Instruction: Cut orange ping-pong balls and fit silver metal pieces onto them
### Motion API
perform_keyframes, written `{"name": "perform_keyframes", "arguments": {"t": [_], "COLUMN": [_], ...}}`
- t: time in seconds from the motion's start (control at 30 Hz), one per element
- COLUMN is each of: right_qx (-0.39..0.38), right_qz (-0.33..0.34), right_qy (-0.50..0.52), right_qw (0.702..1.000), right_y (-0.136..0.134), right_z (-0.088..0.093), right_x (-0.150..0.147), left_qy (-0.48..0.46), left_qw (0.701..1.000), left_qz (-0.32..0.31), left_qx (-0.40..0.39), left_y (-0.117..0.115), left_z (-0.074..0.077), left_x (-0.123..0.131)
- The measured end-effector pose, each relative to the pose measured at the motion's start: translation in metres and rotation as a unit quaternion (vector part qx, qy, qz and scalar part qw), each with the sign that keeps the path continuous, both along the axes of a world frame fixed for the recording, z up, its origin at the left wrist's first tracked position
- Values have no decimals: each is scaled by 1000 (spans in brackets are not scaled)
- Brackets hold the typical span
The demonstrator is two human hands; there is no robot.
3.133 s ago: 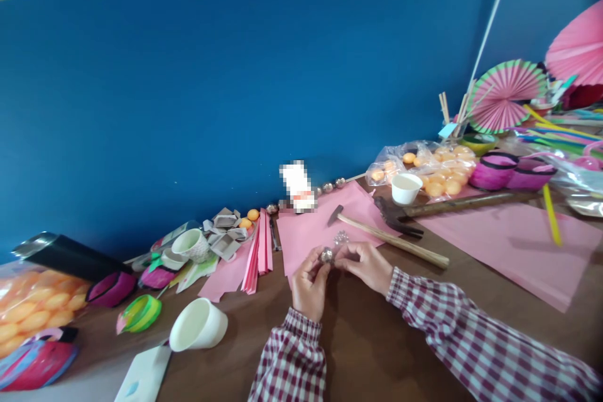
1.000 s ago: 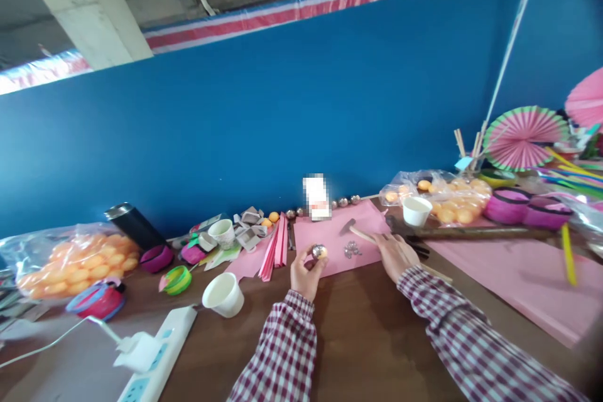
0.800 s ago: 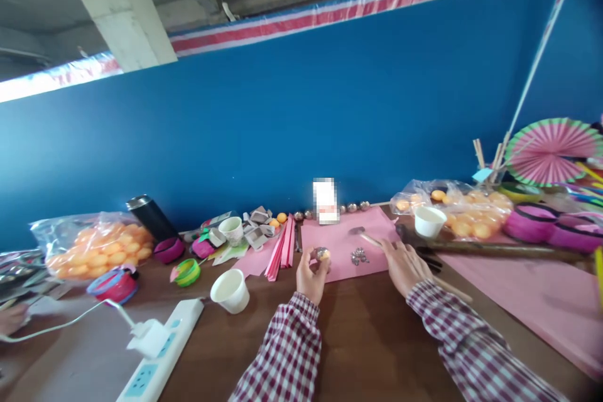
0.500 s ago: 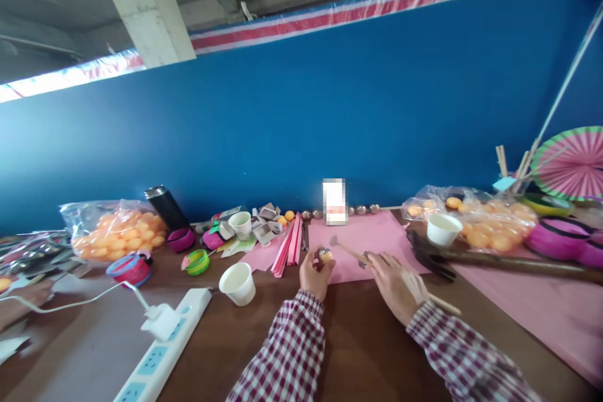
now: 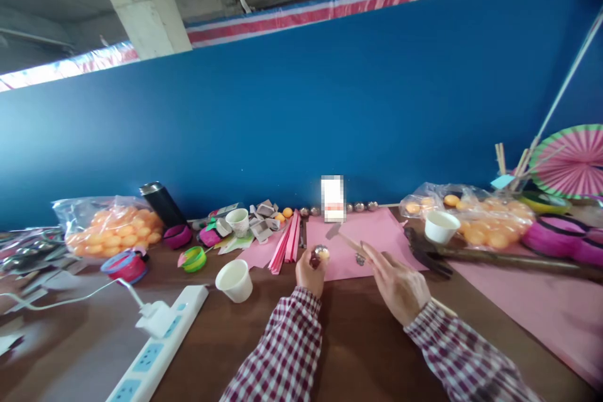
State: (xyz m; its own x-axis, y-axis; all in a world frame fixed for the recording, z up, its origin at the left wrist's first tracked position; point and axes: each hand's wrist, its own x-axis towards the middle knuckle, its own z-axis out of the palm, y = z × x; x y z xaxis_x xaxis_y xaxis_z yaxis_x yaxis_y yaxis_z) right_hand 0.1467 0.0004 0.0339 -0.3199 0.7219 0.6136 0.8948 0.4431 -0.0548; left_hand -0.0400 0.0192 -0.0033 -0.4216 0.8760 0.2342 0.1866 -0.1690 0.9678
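My left hand [image 5: 308,273] is closed on a small orange ball with silver studs [image 5: 321,253], held up at the front edge of a pink paper sheet [image 5: 377,232]. My right hand [image 5: 396,282] reaches over that sheet with long fingers drawn together, their tips pinching a small silver piece [image 5: 360,259]. A small hammer [image 5: 339,235] lies on the sheet, its wooden handle running under my right hand. Both sleeves are red and white check.
A white cup [image 5: 234,281] lies on its side left of my hands, near a power strip [image 5: 155,352]. Bags of orange balls [image 5: 110,232] [image 5: 475,220], a big dark hammer [image 5: 424,251], a white cup [image 5: 441,227], folded pink strips [image 5: 288,242] and paper fans [image 5: 572,160] crowd the table.
My hands have parted; the left keeps the studded ball. My right hand went out to the silver pieces on the pink sheet, then rose a little. The view has tilted up.
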Motion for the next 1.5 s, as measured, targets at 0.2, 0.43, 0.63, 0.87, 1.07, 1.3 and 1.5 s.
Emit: {"name": "perform_keyframes", "arguments": {"t": [0.2,0.43,0.63,0.87,1.07,1.3,1.5], "right_qx": [-11,-26,-22,-40,-38,-17,-7], "right_qz": [21,17,-8,-13,2,-9,-15], "right_qy": [-44,-19,17,18,-12,13,25], "right_qw": [999,999,1000,999,999,1000,1000], "right_y": [-1,-3,-3,0,-2,-2,-3], "right_z": [-1,-2,-3,-1,1,4,5], "right_x": [-1,-3,-3,-1,-1,0,1], "left_qy": [34,69,75,-7,-66,-191,-255], "left_qw": [999,997,997,1000,997,978,958], "left_qz": [5,20,12,-5,-39,-86,-127], "left_qx": [-17,-11,-6,-1,4,9,23], "left_y": [2,2,2,4,2,-1,-1], "left_z": [-3,-5,-4,-7,-3,4,0], "left_x": [-1,-2,-3,-2,2,9,12]}}
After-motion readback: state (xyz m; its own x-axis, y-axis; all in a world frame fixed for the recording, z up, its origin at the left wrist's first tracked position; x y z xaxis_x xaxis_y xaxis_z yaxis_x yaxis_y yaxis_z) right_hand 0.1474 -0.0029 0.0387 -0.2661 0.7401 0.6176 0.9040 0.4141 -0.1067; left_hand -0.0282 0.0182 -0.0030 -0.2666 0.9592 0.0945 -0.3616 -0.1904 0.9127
